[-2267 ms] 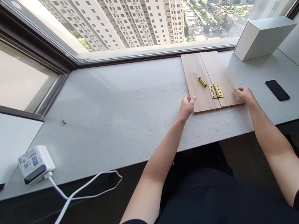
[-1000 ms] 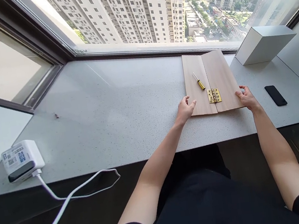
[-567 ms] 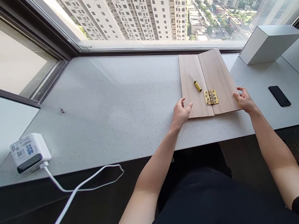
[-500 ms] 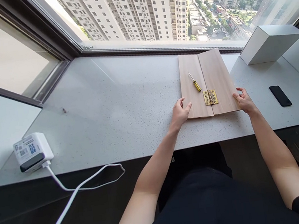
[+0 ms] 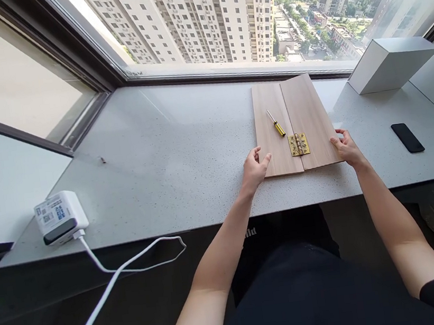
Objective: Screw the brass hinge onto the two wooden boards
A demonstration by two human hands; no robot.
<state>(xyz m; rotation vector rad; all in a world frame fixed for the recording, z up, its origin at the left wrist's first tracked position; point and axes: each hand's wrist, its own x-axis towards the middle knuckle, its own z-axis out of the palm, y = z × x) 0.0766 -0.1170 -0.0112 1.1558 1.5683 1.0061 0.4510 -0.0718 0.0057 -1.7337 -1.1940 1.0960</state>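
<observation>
Two pale wooden boards lie side by side on the stone sill, with a seam between them: the left board (image 5: pixel 273 139) and the right board (image 5: pixel 308 113). A brass butt hinge (image 5: pixel 298 144) lies across the seam near the front edge. On the left board rests a screwdriver (image 5: pixel 276 125) with a yellow and black handle. My left hand (image 5: pixel 255 169) is against that board's outer edge near the front corner, fingers apart. My right hand (image 5: pixel 346 148) touches the right board's outer edge in the same way. Neither hand holds anything.
A white angular box (image 5: pixel 388 64) stands at the back right, and a black smartphone (image 5: pixel 408 137) lies to its front. A white power unit (image 5: pixel 60 218) sits at the sill's left front, its white cable (image 5: pixel 113 283) hanging over the edge. Window glass runs along the back.
The boards, with hinge and screwdriver on them, have slid left along the sill with both hands at their edges. The view has also shifted a little.
</observation>
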